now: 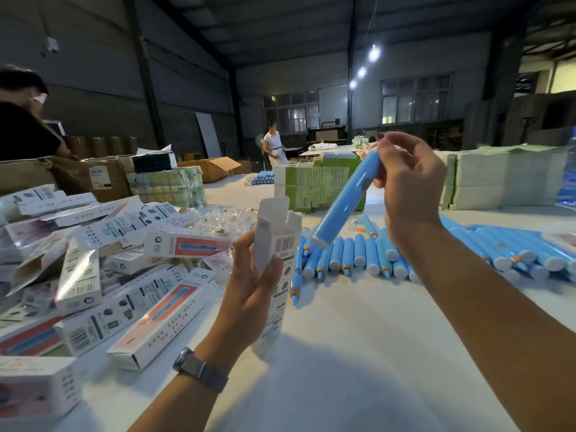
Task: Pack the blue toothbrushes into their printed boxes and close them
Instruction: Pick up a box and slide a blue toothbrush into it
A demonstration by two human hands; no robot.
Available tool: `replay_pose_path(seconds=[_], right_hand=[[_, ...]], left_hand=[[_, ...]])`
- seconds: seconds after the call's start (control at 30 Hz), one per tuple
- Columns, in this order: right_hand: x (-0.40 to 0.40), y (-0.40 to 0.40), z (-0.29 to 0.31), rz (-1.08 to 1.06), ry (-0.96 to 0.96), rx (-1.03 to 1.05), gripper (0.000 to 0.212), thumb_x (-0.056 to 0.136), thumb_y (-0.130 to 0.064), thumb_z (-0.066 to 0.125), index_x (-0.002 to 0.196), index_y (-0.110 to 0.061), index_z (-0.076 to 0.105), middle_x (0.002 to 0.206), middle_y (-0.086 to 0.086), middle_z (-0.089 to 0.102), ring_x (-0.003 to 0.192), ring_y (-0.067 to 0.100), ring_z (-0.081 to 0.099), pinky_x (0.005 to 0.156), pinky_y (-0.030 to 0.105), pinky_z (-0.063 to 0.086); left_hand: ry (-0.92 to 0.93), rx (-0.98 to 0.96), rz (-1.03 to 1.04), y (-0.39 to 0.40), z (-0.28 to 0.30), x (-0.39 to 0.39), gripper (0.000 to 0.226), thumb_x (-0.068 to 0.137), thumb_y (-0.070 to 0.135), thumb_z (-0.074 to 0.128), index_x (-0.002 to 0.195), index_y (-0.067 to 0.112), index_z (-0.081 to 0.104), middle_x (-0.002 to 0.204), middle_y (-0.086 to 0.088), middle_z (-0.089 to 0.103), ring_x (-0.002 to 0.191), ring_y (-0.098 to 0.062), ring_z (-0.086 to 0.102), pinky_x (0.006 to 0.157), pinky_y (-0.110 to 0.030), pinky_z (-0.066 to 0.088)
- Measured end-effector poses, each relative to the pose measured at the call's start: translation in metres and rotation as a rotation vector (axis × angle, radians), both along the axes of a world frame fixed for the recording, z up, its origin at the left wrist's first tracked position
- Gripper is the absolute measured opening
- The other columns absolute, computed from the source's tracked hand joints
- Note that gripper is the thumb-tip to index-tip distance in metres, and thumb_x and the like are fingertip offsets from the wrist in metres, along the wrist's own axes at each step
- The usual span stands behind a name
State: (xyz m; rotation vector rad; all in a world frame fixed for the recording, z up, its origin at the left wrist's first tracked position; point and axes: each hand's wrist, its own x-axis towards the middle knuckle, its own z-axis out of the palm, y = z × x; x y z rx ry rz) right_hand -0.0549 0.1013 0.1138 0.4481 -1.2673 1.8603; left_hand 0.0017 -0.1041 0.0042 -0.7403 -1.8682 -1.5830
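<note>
**Dim warehouse, bright table, heavy fisheye**

Pretty dark overall. The ceiling and walls are murky, with three hanging lamps blown out into white blobs. Pale daylight leaks through the back windows. The white table catches most of the light, and soft shadows pool under the forearms near the bottom edge. There's glare on a glossy box in the pile at left. The wide lens bends the edges, the corners smear, and the far background is grainy and soft.

left hand raised, fingers curled in grip; right hand higher, fingertips pinching, forearm angled up.
</note>
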Motion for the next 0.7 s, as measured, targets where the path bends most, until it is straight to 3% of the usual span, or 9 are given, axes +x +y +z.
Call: replay_pose_path(seconds=[0.13,0.33,0.4,0.5,0.63,0.7], right_hand=[[0.021,-0.012,0.014,0.112,0.031,-0.065,0.004,0.092,-0.012,0.065,0.090,-0.016,0.067,0.067,-0.008,0.067,0.061,0.008,0.058,0.057,0.021,0.047],[0.037,-0.026,0.014,-0.093,0.157,0.114,0.011,0.090,-0.015,0.068,0.098,-0.017,0.061,0.082,-0.002,0.071,0.079,0.011,0.070,0.075,0.033,0.058],[0.037,-0.028,0.013,-0.120,0.191,0.169,0.013,0.089,-0.015,0.070,0.099,-0.016,0.061,0.083,-0.004,0.070,0.081,0.010,0.069,0.075,0.030,0.057],[0.039,-0.037,0.001,-0.142,0.223,0.380,0.015,0.089,-0.013,0.070,0.099,-0.015,0.060,0.081,-0.015,0.064,0.076,0.001,0.066,0.073,0.018,0.054],[0.032,-0.056,-0.026,-0.158,0.183,0.816,0.012,0.090,-0.021,0.069,0.098,-0.012,0.070,0.085,-0.014,0.063,0.080,0.011,0.060,0.074,0.035,0.053],[0.024,-0.061,-0.037,-0.152,0.167,0.898,0.022,0.092,-0.029,0.066,0.108,-0.015,0.070,0.098,-0.009,0.065,0.090,0.013,0.056,0.075,0.031,0.048]], left_hand=[[0.043,-0.061,0.022,-0.001,-0.002,-0.001,0.030,0.094,0.039,0.049,0.123,0.040,0.041,0.110,0.020,0.061,0.096,-0.005,0.062,0.078,-0.016,0.050],[0.070,-0.108,0.031,-0.002,-0.004,-0.001,0.033,0.096,0.036,0.046,0.127,0.028,0.040,0.115,0.024,0.059,0.103,-0.006,0.060,0.083,-0.016,0.049],[0.073,-0.121,0.045,-0.002,-0.004,0.000,0.033,0.095,0.037,0.047,0.126,0.029,0.039,0.113,0.026,0.059,0.101,-0.004,0.060,0.081,-0.015,0.049],[0.094,-0.103,0.069,-0.001,-0.004,-0.001,0.031,0.096,0.037,0.048,0.125,0.030,0.040,0.111,0.025,0.061,0.098,-0.002,0.061,0.079,-0.015,0.049],[0.142,-0.070,0.267,-0.004,-0.004,-0.006,0.027,0.099,0.031,0.050,0.123,0.026,0.040,0.106,0.017,0.062,0.095,-0.009,0.065,0.070,-0.025,0.056],[0.157,-0.005,0.418,-0.008,-0.003,-0.011,0.024,0.099,0.023,0.053,0.116,0.027,0.038,0.106,0.022,0.056,0.092,0.004,0.065,0.060,-0.018,0.055]])
